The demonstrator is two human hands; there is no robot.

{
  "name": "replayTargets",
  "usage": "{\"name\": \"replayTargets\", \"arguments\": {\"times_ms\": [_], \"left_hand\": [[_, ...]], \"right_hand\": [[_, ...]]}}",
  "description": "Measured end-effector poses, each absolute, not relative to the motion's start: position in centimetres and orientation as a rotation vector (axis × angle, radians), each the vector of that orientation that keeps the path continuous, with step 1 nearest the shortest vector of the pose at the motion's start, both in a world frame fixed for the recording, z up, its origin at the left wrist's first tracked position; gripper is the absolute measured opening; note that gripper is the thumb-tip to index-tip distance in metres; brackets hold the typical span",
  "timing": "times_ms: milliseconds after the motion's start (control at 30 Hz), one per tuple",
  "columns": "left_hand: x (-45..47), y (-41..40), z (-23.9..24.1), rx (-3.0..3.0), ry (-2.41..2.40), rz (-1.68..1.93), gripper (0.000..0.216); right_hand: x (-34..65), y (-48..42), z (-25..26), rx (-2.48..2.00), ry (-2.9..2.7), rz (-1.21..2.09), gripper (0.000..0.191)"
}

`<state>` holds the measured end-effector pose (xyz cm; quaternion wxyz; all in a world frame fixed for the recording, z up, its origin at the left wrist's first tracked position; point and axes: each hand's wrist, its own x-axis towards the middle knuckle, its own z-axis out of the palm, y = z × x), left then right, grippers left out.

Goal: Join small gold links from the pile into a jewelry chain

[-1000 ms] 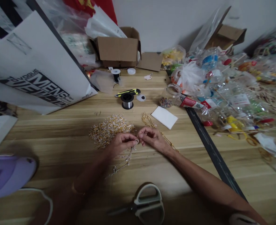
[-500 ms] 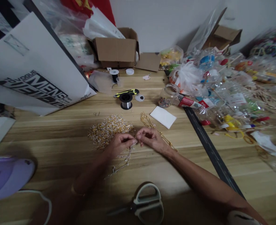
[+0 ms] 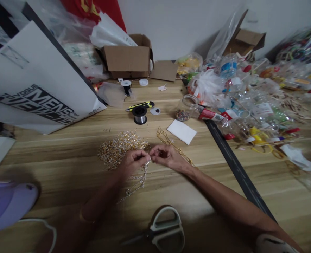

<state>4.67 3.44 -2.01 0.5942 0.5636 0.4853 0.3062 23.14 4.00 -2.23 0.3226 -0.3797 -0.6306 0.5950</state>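
Between my left hand's (image 3: 135,160) thumb and fingers is the upper end of a silver chain (image 3: 144,173), which hangs down and trails onto the table. My right hand (image 3: 164,155) meets it fingertip to fingertip, its thumb and forefinger pinched together; whatever it grips is too small to make out. Behind my left hand lies a heap of small gold and clear pieces (image 3: 121,146). A gold chain (image 3: 183,154) stretches across the wood beyond my right hand and partly behind its wrist.
Scissors (image 3: 166,228) lie near the front edge. Farther back are a wire spool (image 3: 139,116), a yellow-black cutter (image 3: 141,105), a white pad (image 3: 182,131) and a jar of beads (image 3: 187,108). Plastic bottles (image 3: 261,109) crowd the right; a paper bag (image 3: 39,80) stands left.
The camera view has shifted slightly. Both hands stay together at the chain's end, with my right fingers turned a little; the chain remains in my left hand.
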Motion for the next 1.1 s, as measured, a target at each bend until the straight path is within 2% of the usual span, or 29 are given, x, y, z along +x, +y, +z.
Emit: {"name": "replayTargets", "arguments": {"times_ms": [533,1100], "left_hand": [[4.77,3.42,-1.92,1.345,1.149,0.688,0.019],[4.92,3.24,-2.14,1.318,1.122,0.734,0.018]], "right_hand": [[23.83,4.64,-2.6,-0.908,-1.794,1.475,0.013],[23.53,4.59,-2.56,-0.88,-1.688,1.562,0.024]]}}
